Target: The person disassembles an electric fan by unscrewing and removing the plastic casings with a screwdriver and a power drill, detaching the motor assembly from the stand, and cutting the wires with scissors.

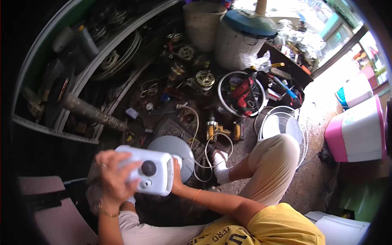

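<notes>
A white plastic fan housing (pixel 162 173) with rounded corners, a dark round knob and vent slots along one edge is held up in front of me. My left hand (pixel 116 173) grips its left side, fingers curled over the top face, slightly blurred. My right hand (pixel 177 175) reaches in from the right, close against the housing's right edge. It looks closed, but most of its fingers are hidden, and I cannot make out what they hold. Below and behind the housing, a round grey fan base (pixel 173 145) rests on the floor, partly covered.
A yellow cordless drill (pixel 212 130) and a white power cord (pixel 197 124) lie beyond my foot. Farther off are a white-rimmed basin (pixel 221 98) with a red power tool (pixel 244 96), a fan guard (pixel 301 132), motor parts (pixel 204 79), buckets (pixel 204 24) and a pink-and-white box (pixel 357 132).
</notes>
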The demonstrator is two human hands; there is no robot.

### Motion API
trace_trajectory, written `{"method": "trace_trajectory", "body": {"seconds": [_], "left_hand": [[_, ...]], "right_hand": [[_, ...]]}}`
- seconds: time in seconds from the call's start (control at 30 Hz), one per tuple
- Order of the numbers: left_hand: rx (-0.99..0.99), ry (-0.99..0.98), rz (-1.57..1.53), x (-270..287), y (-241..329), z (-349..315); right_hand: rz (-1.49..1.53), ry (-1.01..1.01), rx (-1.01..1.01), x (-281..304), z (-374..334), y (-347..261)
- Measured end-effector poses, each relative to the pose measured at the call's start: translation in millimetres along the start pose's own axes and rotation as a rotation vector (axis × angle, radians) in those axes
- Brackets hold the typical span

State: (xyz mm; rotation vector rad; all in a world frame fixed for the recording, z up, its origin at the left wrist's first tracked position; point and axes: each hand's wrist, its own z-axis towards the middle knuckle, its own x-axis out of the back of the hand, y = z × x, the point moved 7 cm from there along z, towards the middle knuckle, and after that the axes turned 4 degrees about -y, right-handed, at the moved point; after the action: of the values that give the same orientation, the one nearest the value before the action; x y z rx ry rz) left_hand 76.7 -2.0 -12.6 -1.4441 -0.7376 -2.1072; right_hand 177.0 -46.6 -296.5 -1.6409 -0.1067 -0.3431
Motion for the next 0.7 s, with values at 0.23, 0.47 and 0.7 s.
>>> {"method": "trace_trajectory", "body": {"seconds": [0.23,0.47,0.7], "left_hand": [[0.255,-0.252,-0.159,0.9,10.9,3.2],[0.188,-0.216,-0.149,-3.1,26.5,-0.7],[0.051,-0.206,0.057,1.6,53.6,4.1]], "right_hand": [[-0.133,-0.195,0.26,5.4,0.4,-4.7],[-0.227,-0.311,0.382,14.2,1.2,-4.7],[-1.056,-1.121,0.367,69.2,40.9,1.7]]}}
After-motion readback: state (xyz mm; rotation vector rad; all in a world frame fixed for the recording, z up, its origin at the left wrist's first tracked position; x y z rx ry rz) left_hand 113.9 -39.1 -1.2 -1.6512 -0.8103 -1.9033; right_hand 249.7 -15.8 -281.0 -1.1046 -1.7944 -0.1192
